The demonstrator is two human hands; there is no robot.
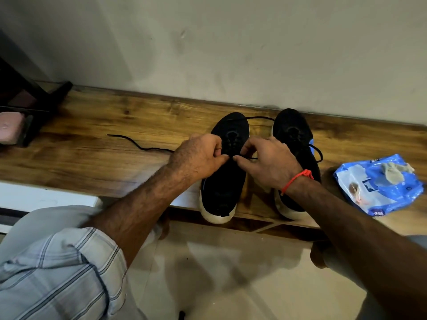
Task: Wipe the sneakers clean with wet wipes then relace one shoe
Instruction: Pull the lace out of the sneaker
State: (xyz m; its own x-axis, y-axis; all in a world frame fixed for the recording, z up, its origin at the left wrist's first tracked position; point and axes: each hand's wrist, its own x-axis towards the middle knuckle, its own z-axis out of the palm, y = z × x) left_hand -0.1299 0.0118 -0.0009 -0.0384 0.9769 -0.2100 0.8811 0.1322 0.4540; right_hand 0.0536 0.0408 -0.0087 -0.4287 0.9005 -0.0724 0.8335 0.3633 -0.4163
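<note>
- Left sneaker [225, 174]: black upper, pale sole, toe toward the wall, heel hanging just past the desk [92, 125] front edge; taken here as the landmark. Probably set that way to bring the eyelets within easy reach.
- Left hand [198, 155]: over the landmark's eyelet row, thumb and fingers pinched on the lace [138, 145], apparently to feed it through.
- Right hand [265, 162]: facing the left across the same eyelets, fingertips pinched on the other run of lace; a red thread [297, 180] circled its wrist.
- Lace: one loose end trailed left of the landmark along the desk, the other looped beyond its toe. Relacing looked partly done.
- Right sneaker [293, 139]: just right of the landmark, parallel, partly hidden by the right forearm.
- Wet wipes pack [379, 188]: blue, well right of the landmark, a crumpled used wipe [395, 173] resting on it, suggesting wiping was over.
</note>
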